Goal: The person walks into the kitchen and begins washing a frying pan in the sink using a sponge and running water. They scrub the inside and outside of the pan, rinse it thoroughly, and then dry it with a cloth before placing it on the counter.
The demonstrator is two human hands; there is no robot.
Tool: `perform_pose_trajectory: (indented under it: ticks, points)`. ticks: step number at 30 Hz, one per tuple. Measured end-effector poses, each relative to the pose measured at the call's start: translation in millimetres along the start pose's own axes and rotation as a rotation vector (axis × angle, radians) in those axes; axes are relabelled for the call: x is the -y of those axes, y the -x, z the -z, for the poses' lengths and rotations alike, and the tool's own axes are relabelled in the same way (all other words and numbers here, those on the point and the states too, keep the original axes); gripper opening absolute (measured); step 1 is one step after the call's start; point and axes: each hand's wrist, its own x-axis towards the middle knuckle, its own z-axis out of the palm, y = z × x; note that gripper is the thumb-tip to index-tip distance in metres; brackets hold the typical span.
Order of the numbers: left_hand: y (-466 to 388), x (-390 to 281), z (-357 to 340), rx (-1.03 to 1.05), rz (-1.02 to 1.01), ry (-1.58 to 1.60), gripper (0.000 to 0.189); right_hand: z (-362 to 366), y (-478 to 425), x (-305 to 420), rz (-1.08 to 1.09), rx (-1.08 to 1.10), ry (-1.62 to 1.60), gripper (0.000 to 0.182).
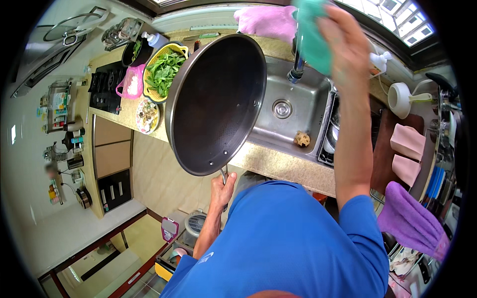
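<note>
My left hand (222, 187) grips the metal handle of a large dark frying pan (220, 100). The pan is held tilted, its inside facing me, over the counter edge and the left side of the sink. A few water drops show on its inner wall near the handle rivets. My right hand (346, 44), blurred, is raised by the faucet (296, 70) and holds a green cloth (315, 41). Below, the stainless-steel sink (272, 128) has a drain strainer (282, 108) and a brown, crumpled scrubber-like lump (302, 139) in one corner.
Left of the pan are a yellow colander (148, 91) of leafy greens, a plate of chopped food (148, 116), a pink plastic bag (134, 82) and a black stove (106, 89). To the right are a dish rack (324, 149), a white pot (399, 98) and a purple towel (410, 219).
</note>
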Motion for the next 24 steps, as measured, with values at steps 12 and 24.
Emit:
perform_pose_trajectory:
  ticks: [12,24]
  points:
    - [33.4,-19.7,45.1,0.262,0.153,0.397,0.039,-95.3,-84.6,-28.3,-0.069,1.009,0.071,0.027]
    - [31.6,-47.2,61.2,0.456,0.044,0.953,0.042,-75.2,-11.0,-32.7,-0.254,0.776,0.177,0.025]
